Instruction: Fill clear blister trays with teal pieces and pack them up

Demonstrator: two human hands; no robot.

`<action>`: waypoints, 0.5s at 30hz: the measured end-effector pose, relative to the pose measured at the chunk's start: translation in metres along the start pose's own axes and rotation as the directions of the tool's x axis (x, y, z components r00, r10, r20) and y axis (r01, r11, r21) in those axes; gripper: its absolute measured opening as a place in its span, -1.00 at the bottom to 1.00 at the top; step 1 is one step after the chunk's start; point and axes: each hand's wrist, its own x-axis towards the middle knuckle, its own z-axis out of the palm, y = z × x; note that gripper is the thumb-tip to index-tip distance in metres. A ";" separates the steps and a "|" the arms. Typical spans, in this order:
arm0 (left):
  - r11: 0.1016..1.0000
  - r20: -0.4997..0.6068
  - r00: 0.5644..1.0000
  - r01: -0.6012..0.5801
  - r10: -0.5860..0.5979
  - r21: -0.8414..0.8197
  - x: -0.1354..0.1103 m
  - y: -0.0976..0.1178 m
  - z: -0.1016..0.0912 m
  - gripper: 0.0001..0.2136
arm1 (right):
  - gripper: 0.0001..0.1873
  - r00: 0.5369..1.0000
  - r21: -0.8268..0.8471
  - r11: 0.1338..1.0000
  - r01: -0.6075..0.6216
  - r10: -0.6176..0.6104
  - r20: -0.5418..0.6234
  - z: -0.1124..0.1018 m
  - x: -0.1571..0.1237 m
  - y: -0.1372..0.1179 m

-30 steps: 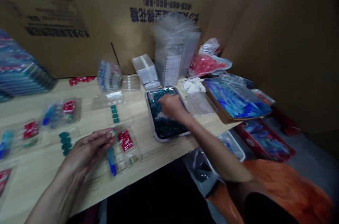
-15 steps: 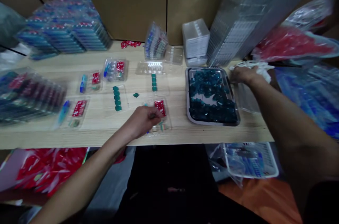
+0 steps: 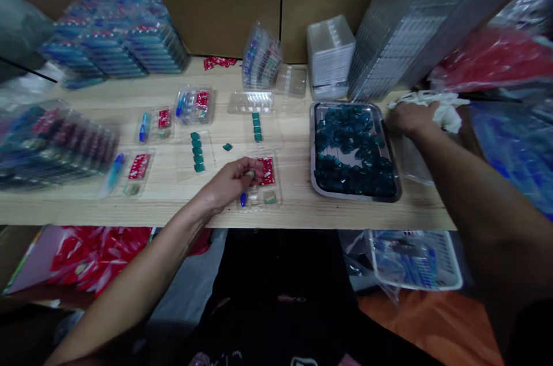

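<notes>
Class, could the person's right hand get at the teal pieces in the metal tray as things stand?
Probably yes: the right hand sits just beside the metal tray, and nothing stands between it and the teal pieces.

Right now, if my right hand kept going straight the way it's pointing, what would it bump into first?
Your right hand would probably meet the right rim of the metal tray first, with the teal pieces just beyond it. Your fingertips look very close to that rim, but depth is hard to judge here.

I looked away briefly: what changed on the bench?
The right hand left the metal tray of teal pieces, moving right to a crumpled white bundle; the left hand moved onto a clear blister pack. The tray stayed put.
</notes>
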 end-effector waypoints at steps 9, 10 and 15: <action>0.928 -0.059 0.990 0.102 -0.131 -0.357 -0.009 -0.001 -0.009 -0.79 | -0.57 0.977 0.014 0.999 -0.039 0.041 -0.210 -0.031 -0.022 -0.013; 0.943 -0.084 0.990 0.083 -0.116 -0.322 -0.008 -0.003 -0.009 -0.79 | -0.56 0.973 0.080 0.995 -0.067 0.083 -0.214 -0.039 -0.025 -0.016; 0.996 -0.052 0.999 0.011 -0.016 -0.084 -0.009 -0.007 0.003 -0.79 | -0.66 0.961 0.313 0.918 0.243 -0.186 -0.203 -0.069 -0.085 -0.077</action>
